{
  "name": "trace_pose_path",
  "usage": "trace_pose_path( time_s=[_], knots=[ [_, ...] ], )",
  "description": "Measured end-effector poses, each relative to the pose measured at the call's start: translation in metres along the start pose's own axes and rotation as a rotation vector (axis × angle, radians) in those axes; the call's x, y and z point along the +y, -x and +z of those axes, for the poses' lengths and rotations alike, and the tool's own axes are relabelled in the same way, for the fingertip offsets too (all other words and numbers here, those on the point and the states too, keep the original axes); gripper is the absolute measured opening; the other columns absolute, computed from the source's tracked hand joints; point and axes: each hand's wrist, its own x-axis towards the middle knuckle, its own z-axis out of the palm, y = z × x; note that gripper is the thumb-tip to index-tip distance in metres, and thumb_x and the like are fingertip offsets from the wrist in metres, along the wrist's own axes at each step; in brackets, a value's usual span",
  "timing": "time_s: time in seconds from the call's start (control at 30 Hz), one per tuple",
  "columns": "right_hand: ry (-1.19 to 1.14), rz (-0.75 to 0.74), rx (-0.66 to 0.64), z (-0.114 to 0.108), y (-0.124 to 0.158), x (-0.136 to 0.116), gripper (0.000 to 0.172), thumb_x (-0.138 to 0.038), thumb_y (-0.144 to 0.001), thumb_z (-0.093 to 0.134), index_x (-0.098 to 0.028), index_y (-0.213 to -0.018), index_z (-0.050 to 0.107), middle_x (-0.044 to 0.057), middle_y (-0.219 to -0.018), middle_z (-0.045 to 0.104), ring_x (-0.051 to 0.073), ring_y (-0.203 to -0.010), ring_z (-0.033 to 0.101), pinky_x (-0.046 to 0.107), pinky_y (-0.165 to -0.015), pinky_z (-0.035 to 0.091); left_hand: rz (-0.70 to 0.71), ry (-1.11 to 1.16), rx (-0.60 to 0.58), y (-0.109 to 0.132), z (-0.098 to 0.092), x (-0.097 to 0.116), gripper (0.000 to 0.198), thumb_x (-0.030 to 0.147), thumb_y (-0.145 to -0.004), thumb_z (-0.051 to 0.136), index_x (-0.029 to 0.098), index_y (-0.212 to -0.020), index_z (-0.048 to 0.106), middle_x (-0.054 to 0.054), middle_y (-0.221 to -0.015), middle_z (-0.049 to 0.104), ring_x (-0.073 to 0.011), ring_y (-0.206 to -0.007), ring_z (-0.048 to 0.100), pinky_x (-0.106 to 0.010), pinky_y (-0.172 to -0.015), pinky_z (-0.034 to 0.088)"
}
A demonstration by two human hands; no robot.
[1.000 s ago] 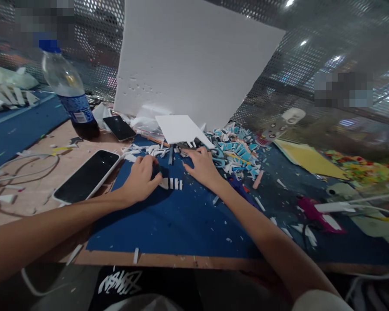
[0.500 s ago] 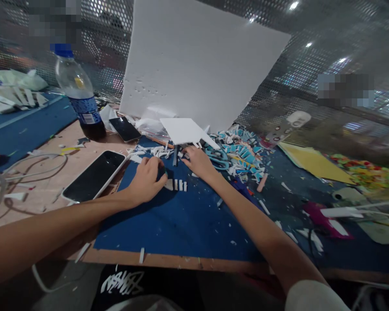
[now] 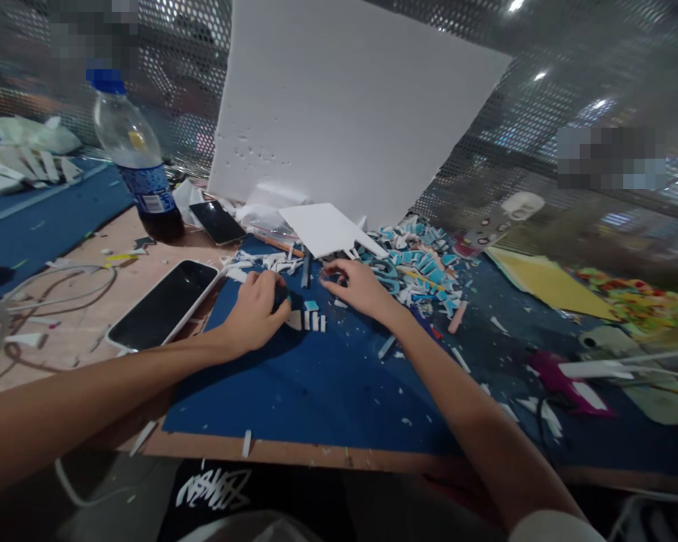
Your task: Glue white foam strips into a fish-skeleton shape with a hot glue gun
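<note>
My left hand rests curled on the blue cutting mat, its fingertips touching a short row of small white foam pieces. A small blue-topped piece lies just behind that row. My right hand hovers low over the mat to the right, fingers bent and pinched near tiny white scraps; whether anything sits between them I cannot make out. Behind both hands lies a small white foam sheet, and beside it a dark craft knife.
A large white foam board leans on the perforated metal screen. Two phones and a cola bottle stand left. Blue and white offcuts with scissors pile right, yellow paper beyond. Cables lie far left.
My right hand has drawn back from the foam sheet's edge toward me and curled its fingers. A blue-topped piece now shows behind the white row. My left hand has stayed put.
</note>
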Motion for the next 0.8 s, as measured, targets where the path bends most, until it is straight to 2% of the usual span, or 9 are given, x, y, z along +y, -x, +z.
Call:
trace_pose_path(
  time_s=[0.2, 0.3, 0.57, 0.8],
  knots=[
    [-0.068, -0.067, -0.268, -0.017, 0.011, -0.012, 0.03, -0.028, -0.074, 0.067, -0.02, -0.103, 0.063, 0.007, -0.105, 0.065, 0.019, -0.079, 0.059, 0.031, -0.066, 0.048, 0.008, -0.01, -0.008, 0.0, 0.001, -0.002, 0.014, 0.027, -0.084, 0.037, 0.017, -0.094, 0.039, -0.009, -0.095, 0.047, -0.024, -0.094, 0.039, -0.042, -0.087, 0.037],
    [-0.109, -0.085, -0.334, -0.02, 0.008, -0.012, 0.032, -0.027, -0.074, 0.067, -0.022, -0.105, 0.062, 0.006, -0.109, 0.064, 0.019, -0.081, 0.06, 0.031, -0.067, 0.049, -0.015, 0.0, -0.021, 0.0, 0.0, -0.001, 0.015, 0.028, -0.084, 0.037, 0.017, -0.094, 0.04, -0.009, -0.094, 0.047, -0.0242, -0.093, 0.039, -0.042, -0.085, 0.038],
    [-0.167, -0.074, -0.392, -0.02, 0.001, -0.011, 0.031, -0.026, -0.073, 0.068, -0.023, -0.103, 0.062, 0.006, -0.108, 0.065, 0.019, -0.082, 0.061, 0.032, -0.067, 0.051, -0.021, 0.028, -0.01, 0.0, -0.001, 0.0, 0.014, 0.026, -0.083, 0.038, 0.017, -0.093, 0.041, -0.009, -0.096, 0.048, -0.0239, -0.093, 0.039, -0.043, -0.087, 0.038],
    [-0.177, -0.086, -0.379, -0.014, -0.004, -0.007, 0.029, -0.024, -0.072, 0.068, -0.021, -0.1, 0.062, 0.006, -0.103, 0.067, 0.019, -0.081, 0.06, 0.033, -0.069, 0.051, -0.017, 0.019, -0.015, 0.0, 0.0, 0.0, 0.013, 0.026, -0.084, 0.038, 0.017, -0.094, 0.04, -0.008, -0.095, 0.048, -0.0238, -0.093, 0.039, -0.043, -0.087, 0.037]
  ],
)
